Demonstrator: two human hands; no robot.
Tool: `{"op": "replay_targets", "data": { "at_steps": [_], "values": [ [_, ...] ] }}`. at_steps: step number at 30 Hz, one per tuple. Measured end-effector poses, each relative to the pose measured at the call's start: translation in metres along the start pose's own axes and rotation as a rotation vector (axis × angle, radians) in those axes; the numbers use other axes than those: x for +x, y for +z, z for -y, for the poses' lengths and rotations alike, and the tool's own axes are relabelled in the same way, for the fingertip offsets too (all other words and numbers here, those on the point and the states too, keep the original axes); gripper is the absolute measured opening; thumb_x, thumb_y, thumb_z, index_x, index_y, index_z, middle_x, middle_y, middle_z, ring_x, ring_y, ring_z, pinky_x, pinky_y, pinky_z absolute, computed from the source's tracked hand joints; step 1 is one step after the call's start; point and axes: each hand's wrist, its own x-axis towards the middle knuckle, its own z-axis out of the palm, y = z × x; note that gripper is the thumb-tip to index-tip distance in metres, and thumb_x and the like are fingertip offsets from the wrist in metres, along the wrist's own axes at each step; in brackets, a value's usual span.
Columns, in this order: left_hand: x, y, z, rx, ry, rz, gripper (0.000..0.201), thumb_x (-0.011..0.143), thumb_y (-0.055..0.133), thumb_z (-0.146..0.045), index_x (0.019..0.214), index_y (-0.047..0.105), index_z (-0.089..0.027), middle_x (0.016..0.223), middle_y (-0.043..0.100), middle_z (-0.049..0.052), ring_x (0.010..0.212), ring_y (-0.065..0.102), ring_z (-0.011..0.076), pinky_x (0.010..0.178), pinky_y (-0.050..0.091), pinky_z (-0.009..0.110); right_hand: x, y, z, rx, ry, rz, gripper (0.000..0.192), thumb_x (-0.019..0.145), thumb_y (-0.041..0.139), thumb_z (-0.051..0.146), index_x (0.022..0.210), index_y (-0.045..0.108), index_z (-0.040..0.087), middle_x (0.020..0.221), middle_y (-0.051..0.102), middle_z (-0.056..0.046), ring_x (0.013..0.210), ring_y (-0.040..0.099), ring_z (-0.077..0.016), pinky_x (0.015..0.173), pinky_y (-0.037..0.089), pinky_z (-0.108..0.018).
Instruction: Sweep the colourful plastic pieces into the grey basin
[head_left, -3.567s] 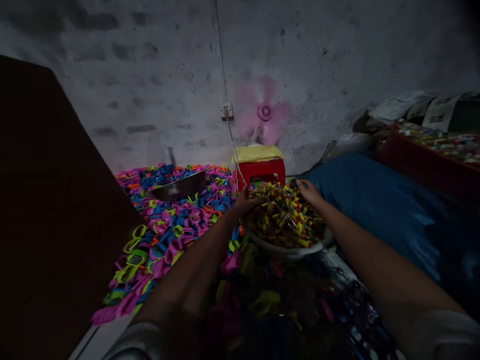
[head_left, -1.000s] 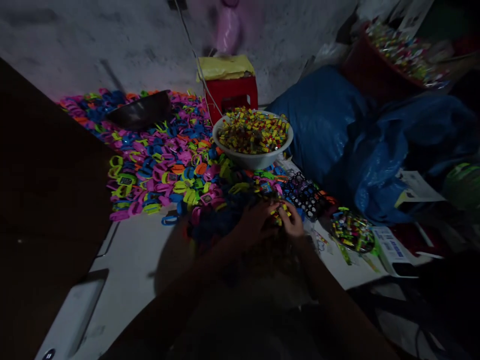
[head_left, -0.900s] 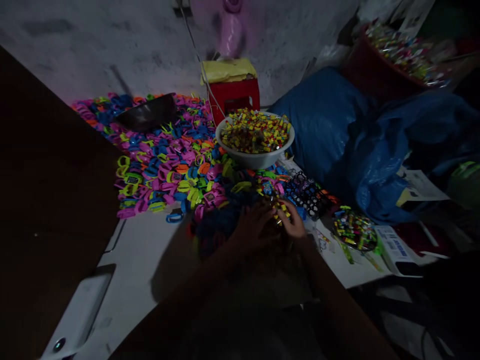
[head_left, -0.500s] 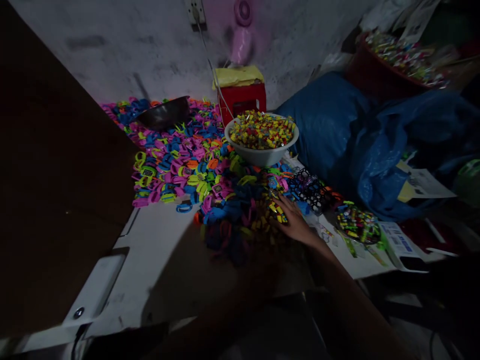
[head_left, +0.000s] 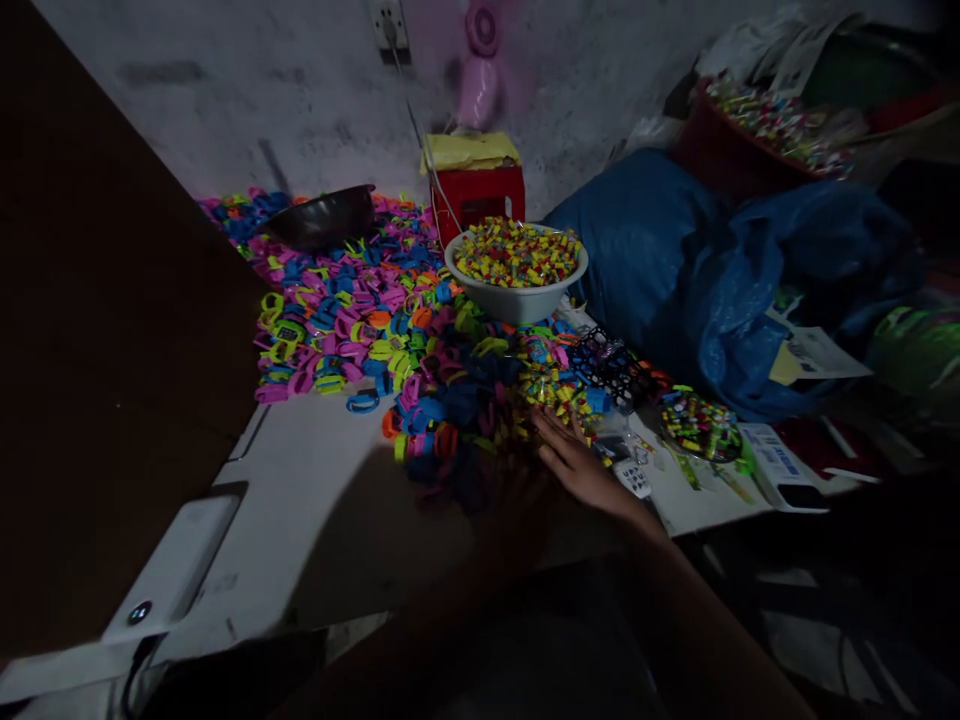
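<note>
My right hand (head_left: 581,468) lies at the near edge of a pile of small yellow pieces (head_left: 551,390), fingers stretched out and nothing gripped. My left hand (head_left: 517,495) is in deep shadow just left of it, its fingers too dark to make out. Beside both hands spreads a large heap of bright plastic toy watches (head_left: 360,335) in pink, blue, green and orange. Behind the yellow pieces stands a white bowl (head_left: 517,303) heaped with small, shiny yellow and red pieces. A small white patterned item (head_left: 632,478) rests right of my right hand.
A dark metal bowl (head_left: 322,220) leans on the heap. A red stool (head_left: 478,195) stands behind the white bowl. Blue plastic bags (head_left: 645,260) bulge at the right, near a dish of colourful pieces (head_left: 701,425). A white power bank-like device (head_left: 176,565) lies front left.
My right hand has drawn back toward me, uncovering more yellow pieces and the white patterned item. The camera view has shifted slightly.
</note>
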Motion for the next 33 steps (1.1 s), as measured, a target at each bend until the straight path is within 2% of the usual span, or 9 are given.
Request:
{"op": "replay_targets", "data": {
  "at_steps": [4,8,10,15,20,23,26,30,33],
  "values": [
    [0.002,-0.008,0.001,-0.027,0.015,0.038,0.046,0.091,0.049,-0.033,0.137,0.049,-0.029,0.144,0.049,0.006,0.139,0.034,0.0305,0.115,0.023,0.057,-0.019,-0.01,0.004,0.151,0.093,-0.227,0.048,0.098,0.031,0.043,0.145,0.033,0.035,0.149,0.04,0.0,0.14,0.032,-0.0191,0.12,0.016,-0.047],
    [-0.001,-0.012,0.0,-0.043,-0.006,0.057,0.042,0.092,0.047,-0.034,0.133,0.053,-0.028,0.149,0.042,0.003,0.141,0.031,0.0281,0.116,0.022,0.054,-0.055,-0.017,-0.004,-0.007,0.291,-0.527,0.032,0.095,0.038,0.042,0.113,0.061,0.03,0.11,0.066,-0.009,0.106,0.059,-0.0258,0.09,0.048,-0.045],
    [-0.006,-0.012,0.0,-0.03,0.022,0.031,0.041,0.093,0.046,-0.032,0.133,0.053,-0.028,0.147,0.045,0.003,0.139,0.033,0.0278,0.115,0.022,0.052,-0.075,-0.014,-0.007,-0.208,0.337,-0.39,0.029,0.093,0.04,0.039,0.103,0.065,0.027,0.1,0.067,-0.009,0.097,0.061,-0.0264,0.082,0.047,-0.043],
    [-0.023,-0.031,0.013,0.0,-0.061,0.103,0.047,0.087,0.051,-0.026,0.135,0.051,-0.027,0.14,0.051,0.007,0.132,0.04,0.0299,0.112,0.022,0.054,-0.11,0.015,0.003,-0.676,0.37,-0.033,0.035,0.088,0.049,0.023,0.122,0.06,0.023,0.111,0.065,-0.012,0.098,0.061,-0.0255,0.079,0.042,-0.04],
    [-0.045,-0.072,0.032,0.042,-0.337,0.088,0.05,0.078,0.061,-0.03,0.128,0.058,-0.025,0.132,0.055,0.012,0.128,0.041,0.0344,0.105,0.03,0.052,-0.115,0.039,0.009,-0.856,0.352,-0.086,0.027,0.089,0.05,0.024,0.11,0.066,0.022,0.098,0.066,-0.013,0.082,0.06,-0.0264,0.067,0.041,-0.04],
    [-0.061,-0.075,0.03,0.053,-0.27,0.013,0.049,0.08,0.059,-0.033,0.128,0.058,-0.025,0.126,0.059,0.01,0.129,0.039,0.0336,0.11,0.023,0.054,-0.11,0.049,0.004,-0.827,0.267,-0.14,0.032,0.09,0.046,0.022,0.115,0.065,0.022,0.103,0.067,-0.014,0.087,0.06,-0.0278,0.069,0.044,-0.041],
    [-0.068,-0.06,0.024,0.039,-0.156,0.038,0.05,0.084,0.052,-0.027,0.134,0.052,-0.027,0.137,0.053,0.007,0.135,0.033,0.0315,0.113,0.016,0.055,-0.101,0.059,0.005,-0.67,0.085,-0.145,0.042,0.09,0.042,0.017,0.129,0.056,0.02,0.123,0.063,-0.011,0.112,0.056,-0.0279,0.091,0.044,-0.046],
    [-0.042,-0.047,0.019,0.021,-0.199,0.038,0.051,0.087,0.051,-0.031,0.138,0.048,-0.027,0.146,0.045,0.008,0.139,0.029,0.0316,0.114,0.017,0.054,-0.089,0.066,0.012,-0.512,-0.041,-0.119,0.051,0.09,0.043,0.019,0.141,0.043,0.025,0.143,0.048,-0.006,0.131,0.043,-0.0263,0.109,0.033,-0.051],
    [0.0,-0.047,0.017,-0.01,-0.072,0.015,0.048,0.092,0.045,-0.034,0.14,0.045,-0.028,0.149,0.041,0.004,0.141,0.025,0.0293,0.115,0.015,0.053,-0.083,0.072,0.013,-0.467,0.007,-0.102,0.047,0.089,0.045,0.016,0.135,0.051,0.02,0.135,0.056,-0.01,0.123,0.051,-0.0263,0.102,0.042,-0.046]
  ]
}}
